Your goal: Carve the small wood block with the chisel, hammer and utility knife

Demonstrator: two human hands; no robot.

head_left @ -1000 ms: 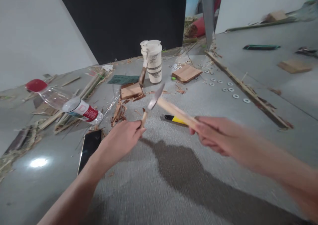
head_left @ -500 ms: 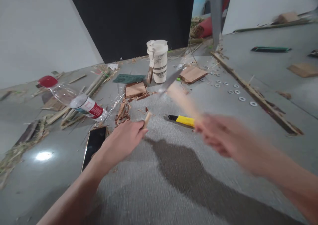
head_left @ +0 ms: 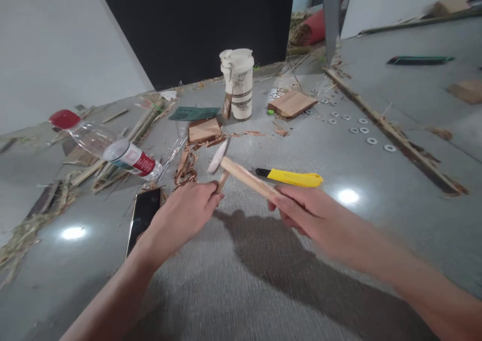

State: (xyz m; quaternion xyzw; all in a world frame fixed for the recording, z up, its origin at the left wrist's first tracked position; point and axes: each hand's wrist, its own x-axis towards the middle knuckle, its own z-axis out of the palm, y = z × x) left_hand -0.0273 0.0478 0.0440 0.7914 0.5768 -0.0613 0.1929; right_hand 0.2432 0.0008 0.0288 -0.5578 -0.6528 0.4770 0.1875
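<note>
My right hand [head_left: 301, 208] is closed round the wooden handle of a hammer [head_left: 248, 178]. The steel head of the hammer lies over the top end of a short wooden stick [head_left: 222, 181]; whether they touch I cannot tell. That stick is pinched between the thumb and fingers of my left hand [head_left: 192, 205], its lower part hidden by the hand. Just beyond the hammer handle a yellow utility knife [head_left: 295, 177] rests on the grey surface. Beside my left wrist lies a black phone [head_left: 143, 218].
A plastic bottle [head_left: 130, 157] with a red cap lies at the left among bamboo strips. Further back stand a white lidded cup [head_left: 241, 92], wooden blocks [head_left: 205, 129] and green sandpaper [head_left: 194, 113]. Metal washers [head_left: 363, 130] and a long wood strip [head_left: 399, 142] lie at the right.
My right hand has swung the hammer down and left, bringing its head to the top of the stick. My left hand stays nearly in place. More of the utility knife shows.
</note>
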